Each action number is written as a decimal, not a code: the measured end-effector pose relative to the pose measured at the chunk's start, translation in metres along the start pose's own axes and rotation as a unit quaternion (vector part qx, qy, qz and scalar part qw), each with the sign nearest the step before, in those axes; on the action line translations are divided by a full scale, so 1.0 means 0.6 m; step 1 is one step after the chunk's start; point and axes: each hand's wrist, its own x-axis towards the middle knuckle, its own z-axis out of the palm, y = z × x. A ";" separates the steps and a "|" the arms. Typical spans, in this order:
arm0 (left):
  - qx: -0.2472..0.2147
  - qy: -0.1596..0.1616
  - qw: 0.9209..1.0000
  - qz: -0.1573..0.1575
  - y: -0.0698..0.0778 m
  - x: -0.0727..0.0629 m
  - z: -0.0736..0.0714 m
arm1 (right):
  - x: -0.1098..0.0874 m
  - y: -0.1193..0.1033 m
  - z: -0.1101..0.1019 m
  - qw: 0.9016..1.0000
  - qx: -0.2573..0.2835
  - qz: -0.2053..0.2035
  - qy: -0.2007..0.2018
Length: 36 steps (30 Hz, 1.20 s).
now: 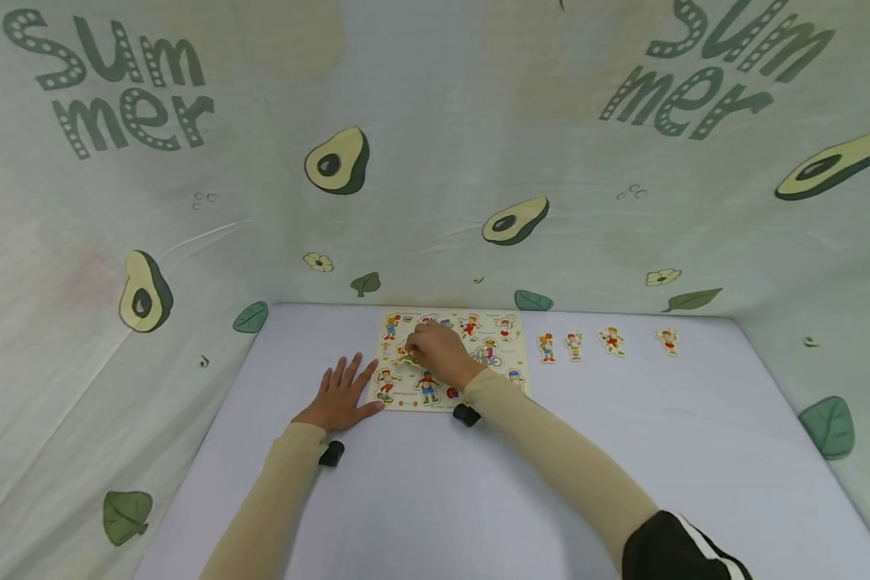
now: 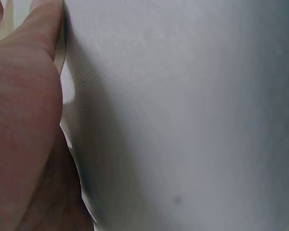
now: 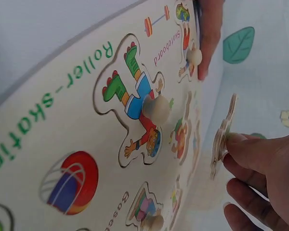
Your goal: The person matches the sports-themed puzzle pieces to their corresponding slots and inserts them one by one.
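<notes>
Got a piece pinched in right hand over the board, with left hand spread empty at the board's left edge, so probably best lowered level.

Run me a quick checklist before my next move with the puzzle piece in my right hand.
1. Puzzle piece in grip: ok, pinched by the right hand.
2. Piece seated: not ok, it is held off the puzzle board.
3. Picture on the piece checked: cannot tell, it shows edge-on in the right wrist view.
4. Left hand out of the way: ok, spread at the board's left edge.
5. Board firmly braced: cannot tell, pressure isn't visible.
6. Loose pieces set aside: ok, four lie right of the board.
</notes>
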 end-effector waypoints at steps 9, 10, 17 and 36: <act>-0.013 0.024 0.999 0.017 -0.009 0.004 0.007 | 0.030 0.005 0.018 0.999 -0.029 0.011 -0.033; -0.013 0.022 1.000 0.016 -0.009 0.004 0.007 | 0.032 0.006 0.020 0.999 -0.033 0.010 -0.034; -0.005 0.023 1.000 0.019 -0.010 0.003 0.009 | 0.044 0.007 0.031 0.997 -0.049 0.002 -0.057; 0.000 0.019 1.000 0.015 -0.008 0.002 0.006 | 0.060 0.001 0.042 0.991 -0.105 0.000 -0.084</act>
